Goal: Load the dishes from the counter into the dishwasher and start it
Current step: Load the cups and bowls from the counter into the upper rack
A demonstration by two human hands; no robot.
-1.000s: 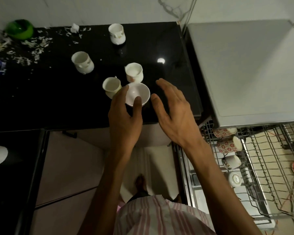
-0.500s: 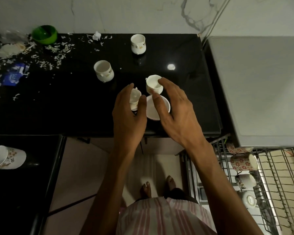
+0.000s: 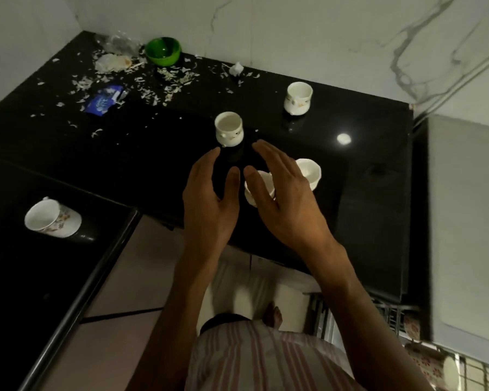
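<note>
While some cups sit in the dishwasher rack (image 3: 424,359), I see four cups left on the counter (image 3: 373,193); left hand (image 3: 209,204) and right hand (image 3: 283,198) both spread wide, holding nothing, above nearest cup (image 3: 259,187).

Black glossy counter (image 3: 364,193), L-shaped, its lower wing running toward the left foreground; a round light reflection sits right of centre. Standing upright on it: one white cup with floral print (image 3: 297,101) near the back wall, a second floral cup (image 3: 229,133) mid-counter, two white cups (image 3: 310,173) (image 3: 259,187) close together near the front edge, partly covered by hands, and a fifth cup tipped against a saucer (image 3: 52,218) on the left wing. The back left corner holds a green bowl (image 3: 162,51), crumpled clear plastic (image 3: 116,49), a blue wrapper (image 3: 105,99) and scattered white scraps (image 3: 167,80).
</note>
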